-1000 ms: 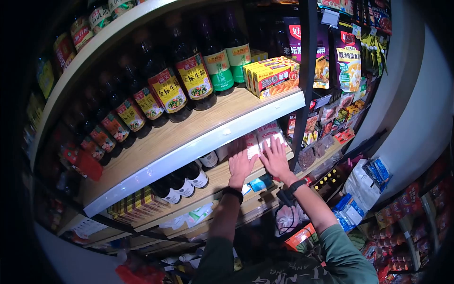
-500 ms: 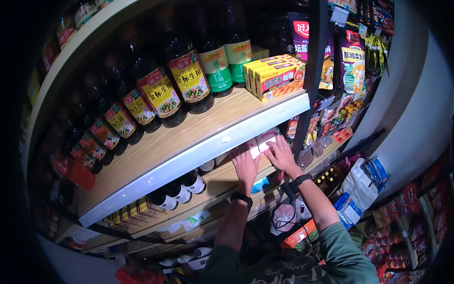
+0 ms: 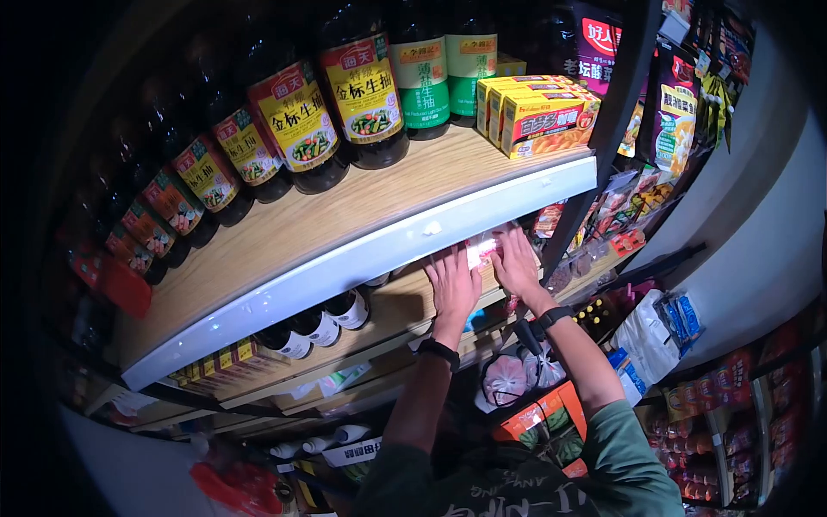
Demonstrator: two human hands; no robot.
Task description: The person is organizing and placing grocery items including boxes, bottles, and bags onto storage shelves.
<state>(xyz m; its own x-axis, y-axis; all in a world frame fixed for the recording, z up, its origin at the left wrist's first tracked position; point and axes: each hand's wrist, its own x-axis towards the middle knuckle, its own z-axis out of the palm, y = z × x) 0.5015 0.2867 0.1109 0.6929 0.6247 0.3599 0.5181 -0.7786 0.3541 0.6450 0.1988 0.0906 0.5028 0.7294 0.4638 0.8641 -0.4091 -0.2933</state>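
Under the white front edge of the upper shelf, a white-and-pink package point(image 3: 484, 250) lies on the lower wooden shelf between my two hands. My left hand point(image 3: 454, 287) rests at its left side with fingers outstretched, the tips partly hidden beneath the overhang. On the other side, my right hand point(image 3: 519, 265) lies against the package with its fingers extended and slightly apart. Both wrists wear dark bands. The package's far end is hidden by the upper shelf, and glare covers its print.
The upper shelf point(image 3: 413, 185) holds soy sauce bottles point(image 3: 360, 95) and yellow curry boxes point(image 3: 551, 121). Dark bottles point(image 3: 319, 329) stand on the lower shelf, left of my hands. A dark upright post point(image 3: 575, 228) and hanging packets point(image 3: 676, 121) are at the right.
The view has shifted, so the upper shelf looks closer. Both hands stay at the white-and-pink package, and more of their fingers are covered by the shelf edge.
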